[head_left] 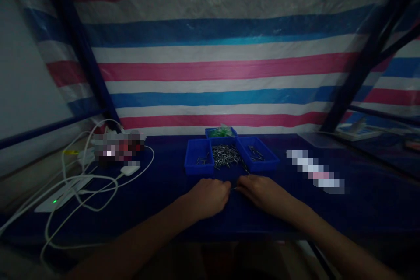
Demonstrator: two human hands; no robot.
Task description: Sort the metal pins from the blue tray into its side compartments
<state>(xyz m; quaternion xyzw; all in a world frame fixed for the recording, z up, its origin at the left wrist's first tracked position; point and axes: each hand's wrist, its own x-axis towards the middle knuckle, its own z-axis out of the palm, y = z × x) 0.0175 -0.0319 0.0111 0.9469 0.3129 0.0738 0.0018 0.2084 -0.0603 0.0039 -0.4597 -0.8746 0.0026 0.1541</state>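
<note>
My left hand (213, 194) is closed, its fingers curled together just in front of the blue trays. Facing it, my right hand (257, 188) is also closed, with thumb and fingers pinched. A thin, pale, shiny piece (233, 189) shows in the narrow gap between the two hands; its kind is too small to make out. Beyond the hands, a heap of slender metal pieces (225, 155) lies in the middle. A left blue tray (199, 169) and a right blue tray (264, 166) flank it, each with some similar pieces inside.
Behind the heap stands another blue tray (208, 133) with a green, plastic-wrapped item (221, 131). White cables (114, 183), a white adapter (130, 169) and a power strip (61, 197) lie at left. A blurred-out pale strip (315, 171) is at right. Striped sheeting (210, 70) hangs behind the dark blue table (157, 210).
</note>
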